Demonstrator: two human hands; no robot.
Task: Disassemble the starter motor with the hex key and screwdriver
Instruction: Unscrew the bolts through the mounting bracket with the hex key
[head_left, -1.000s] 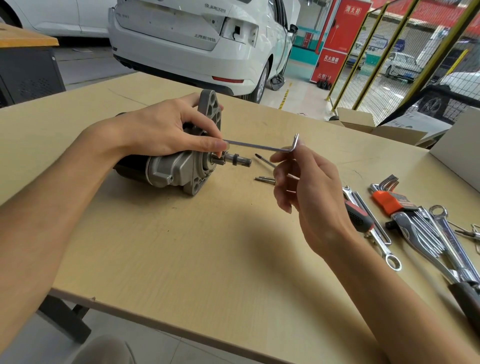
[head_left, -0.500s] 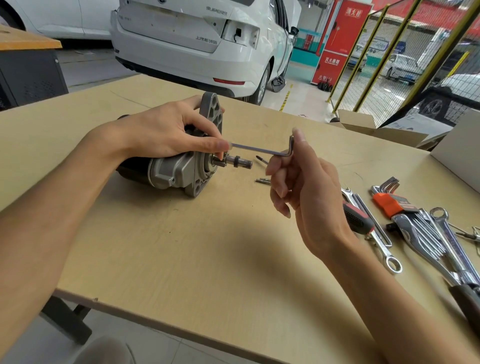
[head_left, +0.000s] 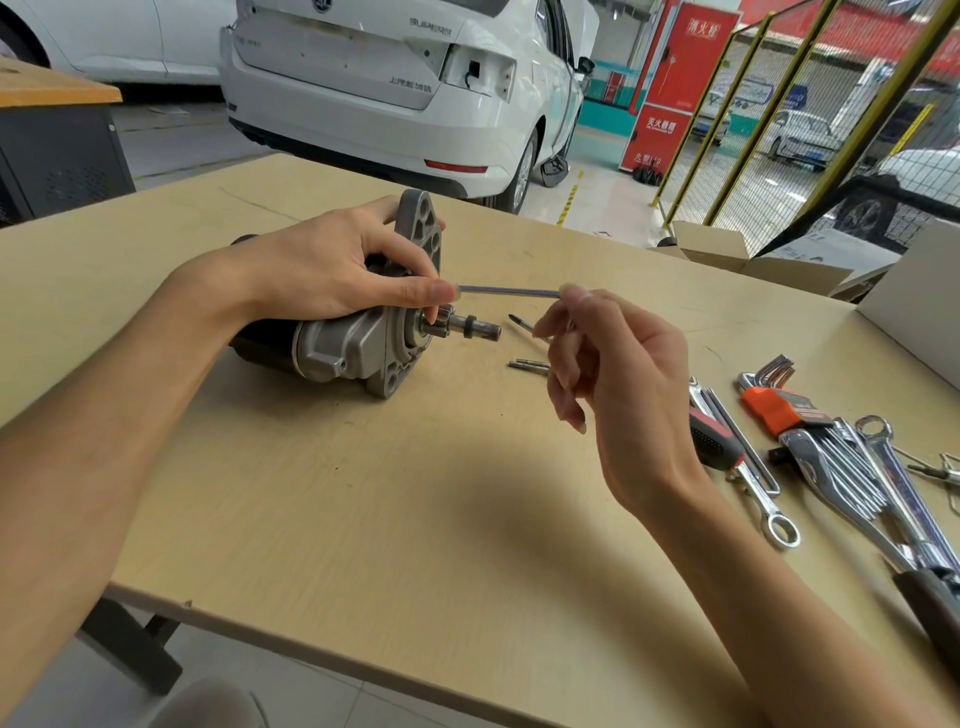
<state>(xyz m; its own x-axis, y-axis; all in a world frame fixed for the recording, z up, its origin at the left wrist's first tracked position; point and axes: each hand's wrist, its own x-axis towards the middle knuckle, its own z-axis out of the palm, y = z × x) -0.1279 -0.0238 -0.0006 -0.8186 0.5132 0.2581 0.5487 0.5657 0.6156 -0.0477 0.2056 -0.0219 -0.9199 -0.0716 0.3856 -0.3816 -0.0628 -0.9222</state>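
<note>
Steel hex key (head_left: 506, 291) pinched by right hand (head_left: 613, 374); left hand (head_left: 322, 270) grips starter motor (head_left: 358, 343).

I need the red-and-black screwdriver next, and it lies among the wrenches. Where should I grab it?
Probably by the fat red-and-black handle of the screwdriver, coming from above and from your side, right of the right hand. The handle is its thickest part, and it lies flat with a combination wrench close along its far side. The shaft is hidden.
</note>
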